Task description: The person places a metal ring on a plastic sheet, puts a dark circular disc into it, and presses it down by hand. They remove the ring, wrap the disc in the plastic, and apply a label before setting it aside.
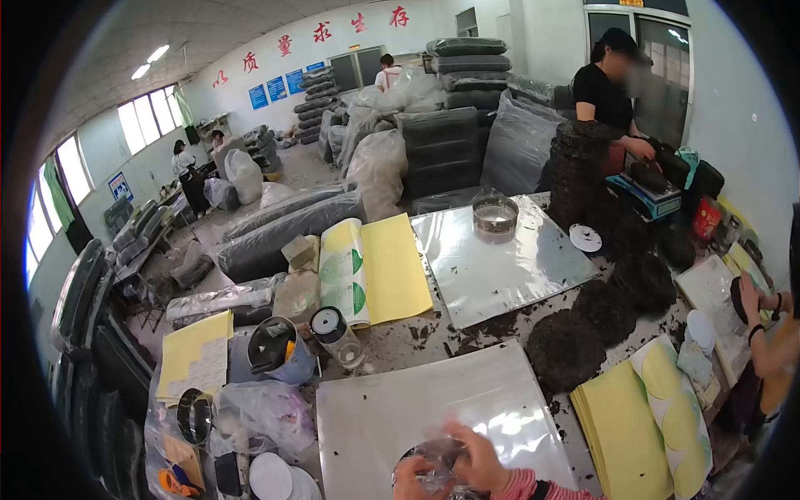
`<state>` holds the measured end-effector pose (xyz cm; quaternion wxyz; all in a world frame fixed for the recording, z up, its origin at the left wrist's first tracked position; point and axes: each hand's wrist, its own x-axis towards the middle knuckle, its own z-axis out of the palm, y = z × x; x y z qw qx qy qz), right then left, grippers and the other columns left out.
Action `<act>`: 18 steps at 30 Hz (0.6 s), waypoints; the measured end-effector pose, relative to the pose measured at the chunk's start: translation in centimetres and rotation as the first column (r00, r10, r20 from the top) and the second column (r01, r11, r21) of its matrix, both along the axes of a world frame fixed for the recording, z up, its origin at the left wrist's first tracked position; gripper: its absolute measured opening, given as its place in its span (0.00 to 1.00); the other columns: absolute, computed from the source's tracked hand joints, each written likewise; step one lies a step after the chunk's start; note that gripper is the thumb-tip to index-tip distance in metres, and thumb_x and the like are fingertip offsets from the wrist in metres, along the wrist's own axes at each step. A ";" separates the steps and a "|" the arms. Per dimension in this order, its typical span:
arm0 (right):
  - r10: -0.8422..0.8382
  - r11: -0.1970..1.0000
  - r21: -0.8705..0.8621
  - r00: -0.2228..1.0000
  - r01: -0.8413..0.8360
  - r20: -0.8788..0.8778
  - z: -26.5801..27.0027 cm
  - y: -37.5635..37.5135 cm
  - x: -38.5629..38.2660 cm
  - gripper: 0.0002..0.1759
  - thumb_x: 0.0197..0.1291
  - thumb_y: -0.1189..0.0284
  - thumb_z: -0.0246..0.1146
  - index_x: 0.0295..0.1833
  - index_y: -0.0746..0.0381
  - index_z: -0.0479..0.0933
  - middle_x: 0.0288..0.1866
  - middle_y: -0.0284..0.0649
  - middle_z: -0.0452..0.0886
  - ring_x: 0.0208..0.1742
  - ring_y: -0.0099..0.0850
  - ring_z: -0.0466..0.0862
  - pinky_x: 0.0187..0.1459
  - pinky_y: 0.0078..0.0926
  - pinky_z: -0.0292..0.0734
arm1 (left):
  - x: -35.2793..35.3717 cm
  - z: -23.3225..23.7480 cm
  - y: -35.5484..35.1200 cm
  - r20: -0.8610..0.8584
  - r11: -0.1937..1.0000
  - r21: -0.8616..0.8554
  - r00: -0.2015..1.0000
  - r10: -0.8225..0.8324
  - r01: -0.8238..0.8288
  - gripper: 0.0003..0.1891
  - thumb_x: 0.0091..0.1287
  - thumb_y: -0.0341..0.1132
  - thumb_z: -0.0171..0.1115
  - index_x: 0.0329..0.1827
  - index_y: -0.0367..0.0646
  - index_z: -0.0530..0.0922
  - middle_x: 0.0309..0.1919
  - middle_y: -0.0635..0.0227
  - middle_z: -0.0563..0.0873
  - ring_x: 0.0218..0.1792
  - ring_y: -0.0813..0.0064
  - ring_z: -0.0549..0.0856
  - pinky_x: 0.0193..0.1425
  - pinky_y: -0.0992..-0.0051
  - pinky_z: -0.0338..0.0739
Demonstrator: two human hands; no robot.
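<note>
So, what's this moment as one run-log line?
left hand and right hand: at clear crinkled plastic film | place: over shiny silver rectangular sheet | grip: blurred, unclear

Left hand [413, 479] and right hand [482, 467] close together, fingers [458, 435] apparently bent.

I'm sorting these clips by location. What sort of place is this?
Probably a small packing workshop: stacks of dark, plastic-wrapped bundles fill the floor, dark round cakes line the worktable, and a co-worker handles another piece nearby.
</note>
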<state>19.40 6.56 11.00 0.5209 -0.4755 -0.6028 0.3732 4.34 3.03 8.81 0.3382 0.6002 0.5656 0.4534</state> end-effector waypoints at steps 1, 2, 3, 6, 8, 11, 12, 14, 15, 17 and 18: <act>0.134 0.969 0.186 0.977 -0.164 0.166 -0.3 -0.3 0.2 0.21 0.57 0.74 0.65 0.58 0.63 0.77 0.51 0.48 0.81 0.52 0.44 0.82 0.53 0.34 0.78 | -2.4 -0.9 1.6 -0.581 0.888 0.324 0.809 -0.085 0.326 0.39 0.48 0.33 0.73 0.68 0.41 0.69 0.55 0.55 0.78 0.56 0.48 0.77 0.64 0.55 0.71; 0.227 0.874 0.336 0.907 -0.350 0.355 -0.7 -0.6 0.3 0.20 0.55 0.73 0.66 0.55 0.62 0.79 0.50 0.47 0.82 0.50 0.45 0.83 0.52 0.35 0.79 | -2.4 -0.4 1.8 -0.582 0.890 0.326 0.809 -0.076 0.318 0.39 0.48 0.33 0.73 0.68 0.41 0.69 0.55 0.55 0.78 0.56 0.48 0.77 0.64 0.55 0.71; 0.241 0.868 0.333 0.900 -0.367 0.364 -0.9 -0.8 0.2 0.20 0.55 0.73 0.66 0.55 0.62 0.79 0.50 0.47 0.82 0.50 0.45 0.83 0.52 0.35 0.79 | -1.9 0.0 1.6 -0.436 0.935 0.265 0.894 -0.102 0.236 0.40 0.49 0.35 0.72 0.69 0.40 0.67 0.56 0.54 0.77 0.56 0.48 0.76 0.64 0.55 0.71; 0.372 0.859 0.174 0.822 -0.481 0.432 -1.3 -4.3 1.3 0.14 0.55 0.76 0.65 0.49 0.64 0.79 0.49 0.50 0.78 0.51 0.51 0.78 0.54 0.45 0.75 | -1.7 -5.1 -0.1 -0.294 0.978 0.141 0.950 -0.109 0.155 0.37 0.51 0.38 0.71 0.66 0.40 0.69 0.58 0.51 0.75 0.56 0.46 0.75 0.64 0.54 0.70; 0.169 0.935 0.214 0.884 -0.284 0.435 -1.2 -5.2 0.2 0.11 0.58 0.76 0.64 0.47 0.65 0.79 0.49 0.51 0.78 0.52 0.51 0.77 0.54 0.47 0.75 | -2.1 -6.0 0.3 -0.080 0.926 -0.072 0.924 -0.375 0.370 0.36 0.51 0.39 0.70 0.64 0.40 0.70 0.58 0.49 0.74 0.56 0.44 0.74 0.65 0.52 0.69; 0.117 0.959 0.187 0.902 -0.211 0.416 -1.8 -4.2 -0.7 0.11 0.58 0.77 0.63 0.47 0.66 0.80 0.51 0.49 0.78 0.54 0.50 0.77 0.56 0.45 0.74 | -1.8 0.5 0.0 -0.335 0.919 0.089 0.881 -0.335 0.383 0.29 0.56 0.35 0.65 0.63 0.39 0.71 0.60 0.48 0.74 0.61 0.44 0.73 0.70 0.52 0.65; 0.116 0.980 0.104 0.910 -0.170 0.397 -1.9 -4.1 -0.6 0.13 0.57 0.77 0.63 0.49 0.65 0.80 0.52 0.49 0.79 0.54 0.50 0.77 0.56 0.44 0.74 | -1.6 1.7 -0.3 -0.231 0.914 0.079 0.900 -0.371 0.397 0.26 0.59 0.34 0.61 0.61 0.38 0.72 0.61 0.48 0.74 0.63 0.45 0.72 0.72 0.52 0.63; 0.138 0.975 0.105 0.900 -0.198 0.413 -1.7 -5.2 0.4 0.16 0.54 0.79 0.62 0.50 0.64 0.81 0.55 0.47 0.79 0.56 0.49 0.77 0.58 0.42 0.74 | -1.6 1.1 -1.3 -0.292 0.910 0.090 0.885 -0.364 0.404 0.26 0.63 0.37 0.56 0.64 0.35 0.71 0.63 0.47 0.73 0.68 0.47 0.69 0.75 0.53 0.58; 0.138 0.986 0.023 0.888 -0.165 0.438 -1.3 -5.9 1.1 0.20 0.52 0.77 0.63 0.53 0.65 0.80 0.59 0.49 0.77 0.59 0.50 0.76 0.60 0.43 0.73 | -1.3 -0.4 -1.3 -0.457 0.896 0.091 0.818 -0.350 0.434 0.28 0.65 0.39 0.55 0.66 0.35 0.68 0.65 0.47 0.72 0.69 0.47 0.68 0.76 0.52 0.56; 0.013 0.994 0.082 0.840 -0.069 0.542 -0.4 -5.5 2.5 0.15 0.53 0.69 0.67 0.45 0.64 0.84 0.49 0.45 0.84 0.49 0.42 0.85 0.46 0.34 0.81 | -1.2 -0.4 -0.6 -0.626 0.879 0.009 0.689 -0.366 0.476 0.33 0.69 0.47 0.51 0.72 0.35 0.63 0.71 0.48 0.66 0.74 0.49 0.61 0.77 0.50 0.51; 0.012 0.996 0.072 0.840 -0.061 0.542 -0.7 -4.9 2.2 0.15 0.53 0.69 0.67 0.45 0.64 0.84 0.49 0.45 0.84 0.49 0.42 0.85 0.46 0.34 0.81 | -1.4 -0.5 -0.9 -0.622 0.875 0.000 0.685 -0.379 0.483 0.33 0.69 0.47 0.51 0.72 0.35 0.63 0.71 0.48 0.66 0.74 0.49 0.61 0.77 0.50 0.51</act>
